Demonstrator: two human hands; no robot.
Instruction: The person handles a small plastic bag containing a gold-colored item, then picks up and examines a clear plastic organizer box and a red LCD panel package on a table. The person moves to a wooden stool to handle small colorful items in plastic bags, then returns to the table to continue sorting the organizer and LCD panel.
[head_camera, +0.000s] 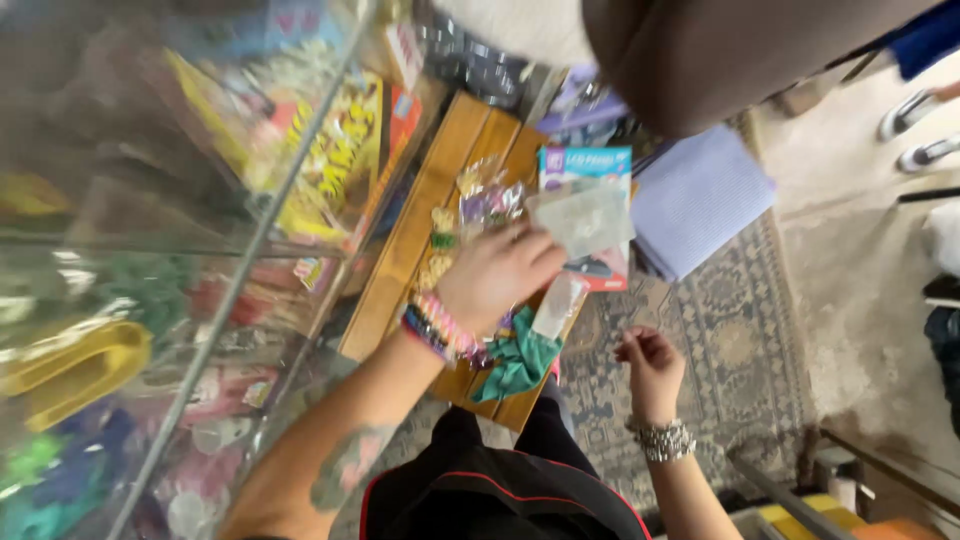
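My left hand (497, 275), with bead bracelets on the wrist, reaches over a low wooden table (405, 250) and pinches a clear plastic bag (585, 220) by its edge. Beside the fingers lies another clear packet of small coloured pieces (487, 200). A teal cloth scrunchie (522, 362) and a small clear tube (557, 305) lie under the wrist. My right hand (651, 362), wearing a silver bracelet, hovers over the patterned rug with fingers loosely curled and nothing seen in it.
A glass display case (170, 250) full of colourful toys fills the left side. A flat printed box (590, 165) and a lilac folded cloth (700, 195) lie beyond the table. A patterned rug (740, 340) covers the floor; another person's white shoes (915, 130) stand at the upper right.
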